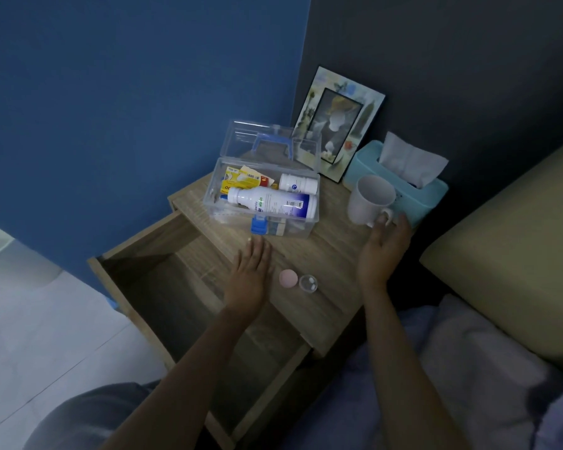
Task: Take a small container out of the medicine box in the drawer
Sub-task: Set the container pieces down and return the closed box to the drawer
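A clear plastic medicine box (309,224) with a blue latch stands on the wooden nightstand, its lid raised. Inside lie a large white bottle (270,202), a smaller white bottle (298,184) and yellow packets. A small clear container (308,283) with white pills sits on the nightstand top, its pink lid (288,278) lying beside it. My left hand (251,274) rests flat and holds nothing, just left of the pink lid. My right hand (382,251) grips the handle of a white mug (369,199). The drawer (182,287) below is pulled out and looks bare.
A picture frame (337,125) leans on the dark wall behind the box. A teal tissue box (433,194) stands right of the mug. A beige headboard (517,248) and bedding lie to the right; pale floor is at left.
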Demonstrator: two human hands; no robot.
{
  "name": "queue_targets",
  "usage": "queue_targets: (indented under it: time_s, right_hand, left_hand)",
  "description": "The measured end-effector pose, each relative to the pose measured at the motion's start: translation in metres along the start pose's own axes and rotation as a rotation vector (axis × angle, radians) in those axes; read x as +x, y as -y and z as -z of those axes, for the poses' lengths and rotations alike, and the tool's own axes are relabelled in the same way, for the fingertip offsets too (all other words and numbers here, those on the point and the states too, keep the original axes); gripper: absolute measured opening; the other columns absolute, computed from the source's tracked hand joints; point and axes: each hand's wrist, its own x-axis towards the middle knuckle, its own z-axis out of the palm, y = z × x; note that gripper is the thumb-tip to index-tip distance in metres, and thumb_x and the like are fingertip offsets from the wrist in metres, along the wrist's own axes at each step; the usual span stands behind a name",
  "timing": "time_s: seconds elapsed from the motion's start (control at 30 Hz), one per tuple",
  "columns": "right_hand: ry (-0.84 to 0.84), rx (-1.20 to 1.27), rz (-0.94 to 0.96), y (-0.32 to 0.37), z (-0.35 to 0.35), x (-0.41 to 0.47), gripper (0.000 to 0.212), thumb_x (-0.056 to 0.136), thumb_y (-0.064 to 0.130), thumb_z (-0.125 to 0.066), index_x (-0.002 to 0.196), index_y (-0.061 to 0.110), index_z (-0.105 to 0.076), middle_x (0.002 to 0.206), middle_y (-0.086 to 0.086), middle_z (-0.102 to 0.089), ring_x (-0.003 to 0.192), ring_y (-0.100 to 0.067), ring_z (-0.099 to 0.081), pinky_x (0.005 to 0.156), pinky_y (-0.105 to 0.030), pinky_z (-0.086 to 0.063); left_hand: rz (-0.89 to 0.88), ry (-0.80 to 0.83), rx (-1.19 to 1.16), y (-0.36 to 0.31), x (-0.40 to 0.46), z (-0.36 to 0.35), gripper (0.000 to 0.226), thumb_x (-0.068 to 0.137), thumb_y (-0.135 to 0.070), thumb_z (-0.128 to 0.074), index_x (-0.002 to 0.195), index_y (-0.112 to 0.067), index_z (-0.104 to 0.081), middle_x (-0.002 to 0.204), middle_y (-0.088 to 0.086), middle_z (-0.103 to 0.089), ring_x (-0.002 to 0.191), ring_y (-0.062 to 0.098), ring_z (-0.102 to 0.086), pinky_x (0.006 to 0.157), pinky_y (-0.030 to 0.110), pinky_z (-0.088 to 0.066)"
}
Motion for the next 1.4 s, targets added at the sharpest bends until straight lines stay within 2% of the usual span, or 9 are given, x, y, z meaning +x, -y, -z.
queue_targets:
  time_s: [0.1, 0.23, 0.3, 0.5, 0.8, 1.0, 1.17, 1.33, 1.4]
  right_hand:
    - [-0.038, -0.040, -0.096, -0.006, -0.016, 0.028, 0.043, 0.100, 0.023, -0.043, 0.134, -0.003, -0.047, 0.131, -0.021, -0.055, 0.120, -0.026, -0.053, 0.098, -0.026, -0.039]
    - [-0.037, -0.016, -0.376, -0.019, -0.032, 0.047, 0.042, 0.103, 0.026, -0.037, 0.122, -0.008, -0.054, 0.125, -0.025, -0.060, 0.114, -0.032, -0.058, 0.081, -0.028, -0.042]
    - [-0.017, 0.022, -0.455, -0.022, -0.037, 0.050, 0.043, 0.104, 0.027, -0.036, 0.125, -0.007, -0.051, 0.129, -0.024, -0.059, 0.117, -0.033, -0.058, 0.087, -0.034, -0.046]
    - [0.018, 0.069, -0.400, -0.030, -0.033, 0.046, 0.041, 0.104, 0.024, -0.039, 0.119, -0.011, -0.055, 0.121, -0.027, -0.062, 0.111, -0.032, -0.060, 0.066, -0.022, -0.035]
    - [0.066, 0.111, -0.386, -0.020, 0.008, -0.009, 0.038, 0.102, 0.027, -0.044, 0.103, -0.006, -0.062, 0.098, -0.017, -0.063, 0.091, -0.019, -0.056, 0.075, -0.023, -0.039]
    - [0.097, 0.127, -0.382, -0.019, 0.032, -0.050, 0.034, 0.101, 0.025, -0.046, 0.094, -0.003, -0.062, 0.086, -0.009, -0.060, 0.074, -0.012, -0.054, 0.054, 0.001, -0.038]
    - [0.136, 0.146, -0.369, -0.021, 0.044, -0.063, 0.030, 0.102, 0.024, -0.045, 0.085, 0.003, -0.057, 0.072, -0.001, -0.054, 0.067, -0.006, -0.049, 0.055, -0.001, -0.038]
    - [0.151, 0.172, -0.404, -0.024, 0.045, -0.066, 0.031, 0.102, 0.026, -0.044, 0.088, 0.001, -0.057, 0.083, -0.012, -0.057, 0.074, -0.014, -0.051, 0.065, -0.019, -0.042]
    - [0.139, 0.149, -0.416, -0.021, 0.045, -0.064, 0.025, 0.101, 0.025, -0.046, 0.093, 0.003, -0.056, 0.088, -0.010, -0.058, 0.080, -0.016, -0.053, 0.065, -0.018, -0.041]
  left_hand:
    - [-0.021, -0.054, -0.007, 0.004, 0.001, -0.009, 0.055, 0.104, -0.035, -0.018, 0.155, -0.016, -0.011, 0.164, 0.005, -0.002, 0.152, 0.022, 0.005, 0.121, 0.034, 0.004]
    - [-0.022, -0.074, -0.027, 0.006, 0.002, -0.013, 0.055, 0.103, -0.035, -0.018, 0.155, -0.016, -0.014, 0.164, 0.004, -0.006, 0.151, 0.020, 0.003, 0.120, 0.033, 0.001]
    - [-0.019, -0.083, -0.034, 0.006, 0.002, -0.013, 0.056, 0.103, -0.035, -0.018, 0.155, -0.016, -0.014, 0.164, 0.004, -0.006, 0.150, 0.018, 0.006, 0.120, 0.033, 0.001]
    - [-0.009, -0.066, -0.039, 0.007, 0.004, -0.014, 0.055, 0.104, -0.034, -0.020, 0.155, -0.017, -0.010, 0.164, 0.002, -0.002, 0.151, 0.019, 0.007, 0.120, 0.033, 0.003]
    - [0.006, -0.028, -0.035, 0.006, 0.003, -0.012, 0.056, 0.103, -0.038, -0.014, 0.155, -0.020, -0.004, 0.164, 0.001, 0.003, 0.149, 0.017, 0.012, 0.120, 0.032, 0.004]
    - [0.005, -0.023, -0.039, 0.006, 0.003, -0.010, 0.057, 0.103, -0.038, -0.015, 0.155, -0.019, -0.005, 0.165, 0.002, 0.002, 0.149, 0.017, 0.012, 0.121, 0.034, 0.001]
    - [0.010, -0.016, -0.037, 0.006, 0.003, -0.010, 0.056, 0.103, -0.038, -0.014, 0.155, -0.020, -0.003, 0.165, 0.001, 0.003, 0.146, 0.016, 0.016, 0.120, 0.032, 0.003]
    - [0.010, 0.031, -0.069, 0.004, 0.003, 0.002, 0.057, 0.104, -0.038, -0.019, 0.155, -0.019, -0.003, 0.165, 0.003, 0.004, 0.151, 0.020, 0.009, 0.123, 0.035, -0.001]
    - [-0.002, 0.042, -0.133, 0.005, 0.001, 0.014, 0.058, 0.103, -0.036, -0.029, 0.155, -0.018, -0.012, 0.165, 0.005, -0.006, 0.153, 0.022, -0.004, 0.124, 0.036, -0.013]
